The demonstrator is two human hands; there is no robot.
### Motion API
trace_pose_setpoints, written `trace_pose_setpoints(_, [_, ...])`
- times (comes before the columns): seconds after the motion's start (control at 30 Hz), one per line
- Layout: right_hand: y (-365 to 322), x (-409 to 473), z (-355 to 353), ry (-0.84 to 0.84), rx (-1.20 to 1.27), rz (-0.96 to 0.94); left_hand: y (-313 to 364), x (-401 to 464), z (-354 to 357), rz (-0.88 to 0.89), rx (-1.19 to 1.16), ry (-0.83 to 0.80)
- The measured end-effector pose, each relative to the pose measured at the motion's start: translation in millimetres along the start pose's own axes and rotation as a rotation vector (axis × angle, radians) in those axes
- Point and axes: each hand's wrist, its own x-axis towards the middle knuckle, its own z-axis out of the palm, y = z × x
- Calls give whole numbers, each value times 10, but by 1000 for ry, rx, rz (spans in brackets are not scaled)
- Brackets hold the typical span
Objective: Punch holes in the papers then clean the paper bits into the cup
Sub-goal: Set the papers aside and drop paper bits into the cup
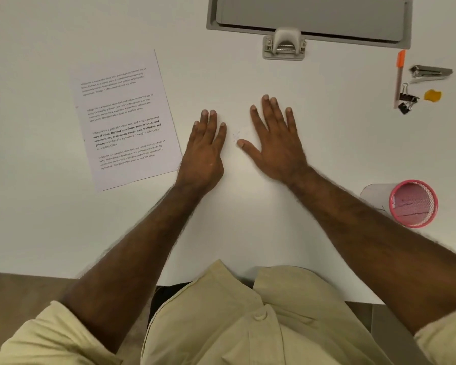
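Note:
A printed paper sheet lies tilted on the white table, left of centre. The grey hole punch stands at the back, empty. My left hand and my right hand lie flat on the table with straight fingers, a narrow gap between them. In that gap sits a faint scatter of tiny paper bits. The pink mesh cup stands at the right, beyond my right forearm.
A grey hatch is set in the table at the back. At the far right lie an orange-capped pen, a stapler, black binder clips and a small yellow object. The table's front edge runs by my chest.

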Motion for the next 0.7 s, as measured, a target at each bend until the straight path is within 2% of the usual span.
trace_pose_setpoints(0.17, [-143, -171, 72, 9, 10, -135, 115, -118, 82, 40, -46, -46])
trace_pose_setpoints(0.33, [-194, -446, 122, 36, 56, -187, 212, -388, 115, 53, -83, -61])
trace_pose_setpoints(0.4, [-168, -519, 122, 63, 156, -134, 234, -467, 117, 13, -96, -39])
trace_pose_setpoints(0.47, [-151, -619, 133, 114, 216, 11, 239, -520, 126, -42, -90, -7])
trace_pose_setpoints(0.57, [-185, -764, 171, 113, 128, 171, 237, -542, 149, -88, -59, 5])
trace_pose_setpoints(0.7, [-276, -671, 185, 67, 20, 184, 240, -438, 144, -69, -41, -12])
